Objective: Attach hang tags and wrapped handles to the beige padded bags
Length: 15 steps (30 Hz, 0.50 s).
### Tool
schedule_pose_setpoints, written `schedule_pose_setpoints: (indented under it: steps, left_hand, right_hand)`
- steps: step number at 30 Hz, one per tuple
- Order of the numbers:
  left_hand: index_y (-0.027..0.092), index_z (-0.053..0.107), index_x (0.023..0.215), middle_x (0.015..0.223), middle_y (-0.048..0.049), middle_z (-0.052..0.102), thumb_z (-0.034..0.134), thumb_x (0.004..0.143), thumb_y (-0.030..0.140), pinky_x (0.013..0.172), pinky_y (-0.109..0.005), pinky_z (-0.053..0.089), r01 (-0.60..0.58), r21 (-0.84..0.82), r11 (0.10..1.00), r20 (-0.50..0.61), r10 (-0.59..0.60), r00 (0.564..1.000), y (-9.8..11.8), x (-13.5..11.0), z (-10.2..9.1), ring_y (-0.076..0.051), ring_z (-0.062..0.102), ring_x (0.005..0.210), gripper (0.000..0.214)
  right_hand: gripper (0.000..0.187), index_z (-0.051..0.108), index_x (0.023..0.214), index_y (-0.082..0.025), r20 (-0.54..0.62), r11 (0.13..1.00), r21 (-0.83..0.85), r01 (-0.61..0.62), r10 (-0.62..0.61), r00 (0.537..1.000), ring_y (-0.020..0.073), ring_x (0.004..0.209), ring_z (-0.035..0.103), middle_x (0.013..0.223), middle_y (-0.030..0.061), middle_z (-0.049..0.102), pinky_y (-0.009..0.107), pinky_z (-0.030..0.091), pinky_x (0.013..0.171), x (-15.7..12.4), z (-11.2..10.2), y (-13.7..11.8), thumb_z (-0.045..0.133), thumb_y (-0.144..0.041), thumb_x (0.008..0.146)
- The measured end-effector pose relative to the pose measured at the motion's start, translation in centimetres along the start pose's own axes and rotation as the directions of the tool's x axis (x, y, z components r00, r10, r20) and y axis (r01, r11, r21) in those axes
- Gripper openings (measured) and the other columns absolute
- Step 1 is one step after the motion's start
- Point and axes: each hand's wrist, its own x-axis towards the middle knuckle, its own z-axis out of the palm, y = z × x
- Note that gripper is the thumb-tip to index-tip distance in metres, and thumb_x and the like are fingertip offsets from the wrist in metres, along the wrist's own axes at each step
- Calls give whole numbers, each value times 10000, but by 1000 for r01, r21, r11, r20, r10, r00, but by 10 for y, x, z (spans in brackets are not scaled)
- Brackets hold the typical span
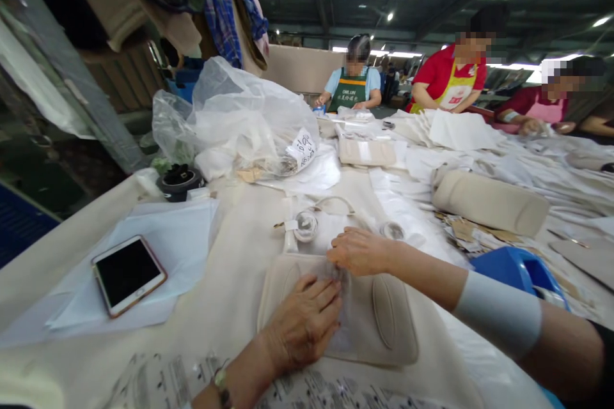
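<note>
A cream padded piece point(378, 319), wrapped in thin clear plastic, lies flat on the table in front of me. My left hand point(302, 319) rests on its left half with the fingers stretched out and pressing down. My right hand point(357, 250) is at its upper edge, the fingers curled and pinching the clear plastic film there. Just beyond the hands lie small clear packets with round fittings point(306, 225) and a cream strap.
A phone point(128, 275) lies on white sheets at left. A black tape roll point(180, 180) and a big clear bag point(240, 121) sit behind it. A cream roll point(489, 201) and a blue bin point(518, 268) are at right. Three people work across the table.
</note>
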Motion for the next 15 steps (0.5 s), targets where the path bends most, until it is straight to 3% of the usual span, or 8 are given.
schedule_pose_setpoints:
  steps: [3,7,9,12,15]
  left_hand:
    - [119,535,1146,1253,-128,571,453,899,268,983,-457,337,9,-15,1000,16,-9,1000,-1,-1,2,-254,496,1162,300]
    - [134,527,1151,1229,-116,583,445,905,259,998,-444,321,22,-37,999,30,-21,999,-1,-2,3,-243,492,1163,289]
    - [135,521,1153,1216,-111,585,450,901,252,1003,-437,319,22,-41,999,26,-21,999,0,-1,1,-240,489,1161,287]
    - [131,527,1120,1148,-113,600,463,892,254,992,-429,337,17,-47,999,11,-17,1000,0,1,-1,-236,515,1107,267]
    - [112,534,1050,1031,-122,615,460,884,245,964,-425,377,20,-36,999,-33,-21,999,2,1,-1,-235,543,1030,225]
  right_hand:
    - [34,665,770,-204,16,997,59,-57,56,998,174,703,621,727,13,677,257,368,626,10,2,11,638,-211,789]
    - [410,616,986,-168,-62,969,120,-214,222,973,179,654,591,744,16,660,242,358,549,18,6,33,778,-347,655]
    - [380,584,1038,-151,-146,955,130,-266,284,948,181,712,588,819,40,658,253,384,611,14,6,35,735,-291,719]
    - [109,606,944,-153,-267,948,126,-292,316,911,197,872,566,924,81,640,309,390,778,-6,15,16,524,-156,872]
    - [229,626,924,-155,-435,983,110,-150,183,882,211,957,552,981,90,653,358,393,861,-33,46,-22,416,-76,881]
